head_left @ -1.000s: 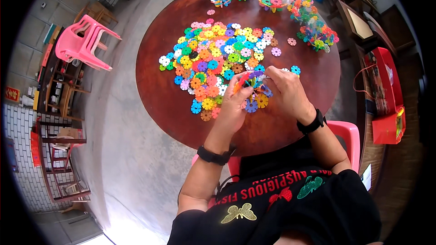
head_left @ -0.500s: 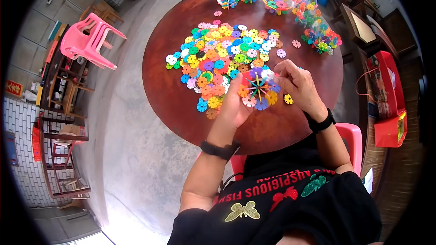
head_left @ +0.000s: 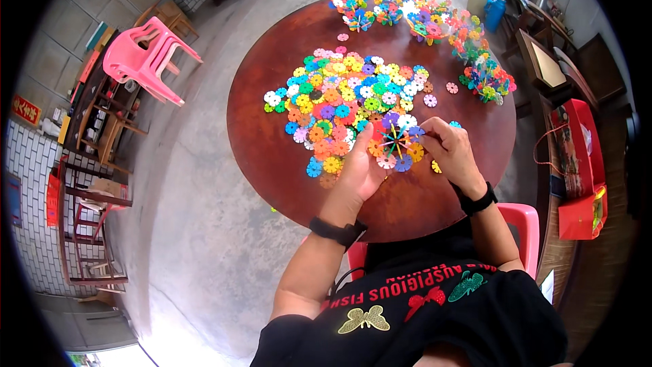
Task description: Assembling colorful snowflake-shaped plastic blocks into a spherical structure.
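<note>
Smooth plastic discs [head_left: 371, 104], glossy wooden table [head_left: 261, 143]

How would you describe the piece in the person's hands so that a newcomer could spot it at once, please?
Find the round brown table, then its near side, between the left hand and right hand. There is a wheel-shaped ring of multicoloured discs with thin spokes at its centre. Unlike the loose discs heaped beyond, its discs are joined together.
</note>
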`<action>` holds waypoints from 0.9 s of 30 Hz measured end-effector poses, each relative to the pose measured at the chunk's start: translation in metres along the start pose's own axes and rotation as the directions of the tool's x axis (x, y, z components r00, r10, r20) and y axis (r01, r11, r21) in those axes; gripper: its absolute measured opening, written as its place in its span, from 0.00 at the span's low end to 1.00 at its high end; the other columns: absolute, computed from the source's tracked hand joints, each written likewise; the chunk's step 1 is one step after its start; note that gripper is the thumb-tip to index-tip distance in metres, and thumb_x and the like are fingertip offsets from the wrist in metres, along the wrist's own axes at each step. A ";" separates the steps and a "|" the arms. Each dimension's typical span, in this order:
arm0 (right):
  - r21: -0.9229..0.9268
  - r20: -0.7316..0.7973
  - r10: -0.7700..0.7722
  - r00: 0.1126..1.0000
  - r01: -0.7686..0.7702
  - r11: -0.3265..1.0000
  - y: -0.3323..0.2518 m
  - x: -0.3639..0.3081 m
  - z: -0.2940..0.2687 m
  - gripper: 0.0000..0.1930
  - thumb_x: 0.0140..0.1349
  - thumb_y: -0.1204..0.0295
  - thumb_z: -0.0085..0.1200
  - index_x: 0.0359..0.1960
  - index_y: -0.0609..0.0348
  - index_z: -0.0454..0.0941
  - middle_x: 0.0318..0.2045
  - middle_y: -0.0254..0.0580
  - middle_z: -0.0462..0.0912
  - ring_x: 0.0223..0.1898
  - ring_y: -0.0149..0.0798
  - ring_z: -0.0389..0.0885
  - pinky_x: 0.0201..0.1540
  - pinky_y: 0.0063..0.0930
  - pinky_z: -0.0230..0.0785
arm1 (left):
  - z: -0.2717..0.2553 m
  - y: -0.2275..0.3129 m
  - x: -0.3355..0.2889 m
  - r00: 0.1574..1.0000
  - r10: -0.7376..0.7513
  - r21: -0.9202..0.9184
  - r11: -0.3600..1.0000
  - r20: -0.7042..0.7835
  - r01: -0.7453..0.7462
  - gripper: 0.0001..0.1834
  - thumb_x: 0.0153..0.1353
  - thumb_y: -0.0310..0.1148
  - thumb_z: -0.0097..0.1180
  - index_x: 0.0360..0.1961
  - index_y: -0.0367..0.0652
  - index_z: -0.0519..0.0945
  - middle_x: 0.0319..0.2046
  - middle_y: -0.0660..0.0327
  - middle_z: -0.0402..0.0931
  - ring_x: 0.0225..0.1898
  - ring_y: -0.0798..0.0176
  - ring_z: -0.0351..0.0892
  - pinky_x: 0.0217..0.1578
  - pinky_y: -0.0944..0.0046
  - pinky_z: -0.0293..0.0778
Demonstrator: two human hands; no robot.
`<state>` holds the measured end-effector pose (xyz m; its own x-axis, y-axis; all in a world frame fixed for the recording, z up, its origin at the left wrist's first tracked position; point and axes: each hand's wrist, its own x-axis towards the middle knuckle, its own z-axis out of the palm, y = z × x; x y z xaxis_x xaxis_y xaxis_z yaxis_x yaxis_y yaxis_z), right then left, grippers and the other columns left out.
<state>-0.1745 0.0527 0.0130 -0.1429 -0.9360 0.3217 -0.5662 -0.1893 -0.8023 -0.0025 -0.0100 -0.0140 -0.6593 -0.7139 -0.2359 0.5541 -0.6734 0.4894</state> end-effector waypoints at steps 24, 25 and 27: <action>0.011 0.014 0.037 0.999 -0.037 0.999 0.008 0.004 -0.003 0.11 0.56 0.76 0.54 0.41 0.60 0.73 0.19 0.39 0.76 0.20 0.32 0.76 0.24 0.26 0.66 | -0.010 0.002 0.004 0.998 -0.016 0.200 0.979 -0.064 0.029 0.20 0.69 0.44 0.40 0.53 0.42 0.70 0.47 0.55 0.77 0.45 0.58 0.78 0.36 0.56 0.79; -0.009 0.017 0.003 1.000 -0.003 1.000 0.009 0.005 -0.004 0.11 0.56 0.76 0.54 0.42 0.60 0.73 0.19 0.40 0.76 0.21 0.32 0.76 0.25 0.26 0.66 | -0.012 0.002 0.005 0.998 -0.014 0.202 0.979 -0.063 0.027 0.20 0.69 0.44 0.40 0.53 0.42 0.70 0.47 0.55 0.77 0.45 0.58 0.78 0.36 0.56 0.79; 0.009 0.021 0.004 1.000 -0.005 1.000 0.009 0.006 -0.005 0.11 0.56 0.76 0.54 0.42 0.60 0.73 0.20 0.41 0.76 0.21 0.33 0.76 0.25 0.26 0.66 | -0.017 0.003 0.008 0.999 0.002 0.221 0.975 -0.044 0.008 0.23 0.70 0.43 0.37 0.58 0.39 0.65 0.51 0.53 0.74 0.49 0.56 0.77 0.47 0.53 0.77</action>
<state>-0.1841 0.0470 0.0101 -0.1280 -0.9429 0.3073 -0.5580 -0.1877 -0.8083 0.0024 -0.0208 -0.0288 -0.6354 -0.7228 -0.2717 0.4225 -0.6200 0.6611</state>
